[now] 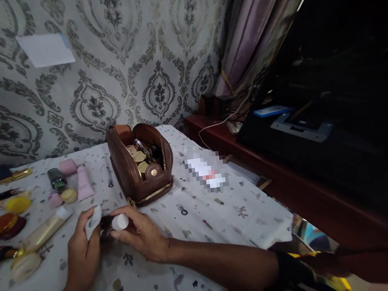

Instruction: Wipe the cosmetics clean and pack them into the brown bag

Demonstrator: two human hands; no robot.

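My left hand point(85, 248) pinches a white wipe or pad point(94, 220) between thumb and fingers. Close beside it, my right hand point(143, 233) grips a small dark bottle point(107, 227) with a white cap point(120, 222). The left fingers are next to the bottle; whether they touch it is unclear. Behind my hands stands a brown leather bag point(120, 172), unzipped, with gold round items point(139, 156) inside. To the left lie a beige tube point(46, 230), a pink tube point(84, 183), a green jar point(57, 178) and an orange-lidded jar point(5, 225).
A patterned white cloth point(197, 221) covers the table. More cosmetics, including a yellow jar point(17, 204) and a round cream container point(26, 266), lie left. Right of the bag is a blurred white item point(206, 171). A dark red cabinet point(277, 182) borders the table's right side.
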